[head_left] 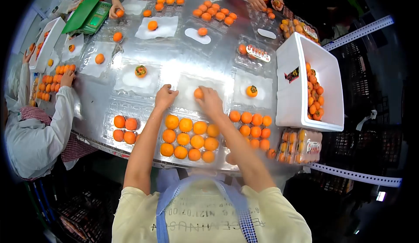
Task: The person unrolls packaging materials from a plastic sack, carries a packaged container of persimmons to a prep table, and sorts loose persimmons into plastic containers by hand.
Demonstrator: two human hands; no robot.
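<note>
My right hand (210,101) is closed around an orange persimmon (199,93), low over a white pad (187,86) in a clear plastic lid. Left of that pad is my left hand (166,97), its fingers curled and a gap showing between thumb and forefinger; I see nothing in it. Between my forearms lies a clear tray (159,159) filled with rows of persimmons (183,138), stem sides hidden. Farther left, a persimmon with a green calyx (140,71) rests on its own pad; another persimmon (251,91) sits on a pad to the right.
A white foam box (290,99) of persimmons stands at the right, beside stacked closed packs (301,146). Partly filled trays (125,128) line the near edge of the metal table (174,53). Co-workers' hands (255,1) work at the far side and left, near a green scale (94,18).
</note>
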